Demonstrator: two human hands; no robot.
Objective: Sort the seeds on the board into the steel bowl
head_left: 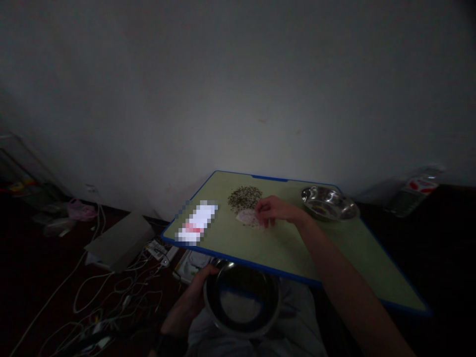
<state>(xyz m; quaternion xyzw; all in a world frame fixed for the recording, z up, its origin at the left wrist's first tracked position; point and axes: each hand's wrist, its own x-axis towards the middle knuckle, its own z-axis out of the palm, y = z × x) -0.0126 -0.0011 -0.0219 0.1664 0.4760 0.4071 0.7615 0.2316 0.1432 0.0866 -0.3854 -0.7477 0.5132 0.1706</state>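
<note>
My left hand [204, 278] grips the left rim of a deep metal bowl [273, 312], held over my lap just below the table's front edge. Over the table, my right hand [269, 210] has its fingers bent and drawn together; anything between them is too small and dark to make out. Right beside those fingers lies a flat whitish patch [244, 216], perhaps paper or plastic, with dark specks around it. Behind it spreads a loose pile of small dark grains [244, 198], like seeds or beans.
The pale green table [290, 248] has a blue rim and stands near a wall. A shiny metal basin [330, 204] rests at its back right, a blurred-out bright phone-like screen [197, 223] at its left. On the floor left are a grey box [121, 240] and tangled cables [126, 297].
</note>
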